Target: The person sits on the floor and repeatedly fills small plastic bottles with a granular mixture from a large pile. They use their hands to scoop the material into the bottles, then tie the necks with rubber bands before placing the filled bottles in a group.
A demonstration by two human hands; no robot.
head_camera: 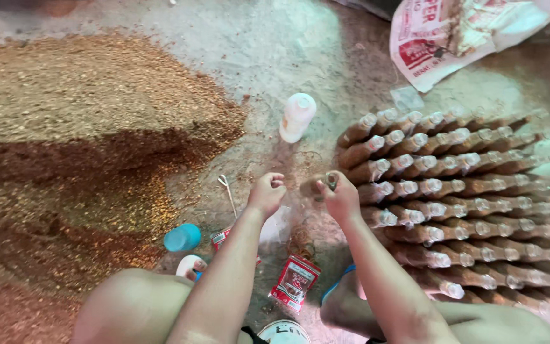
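We are gripping one brown filled tube (316, 185) in our right hand (340, 199), left hand (266, 193) clenched beside it; many finished tubes (459, 210) are lying stacked right, loose mix (84, 159) is waiting left.

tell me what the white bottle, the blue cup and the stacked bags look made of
White bottle: likely plastic, matte and faintly translucent. Blue cup: probably plastic, smooth even colour. Stacked bags: apparently clear glossy plastic film, brown filling showing through, necks capped white.
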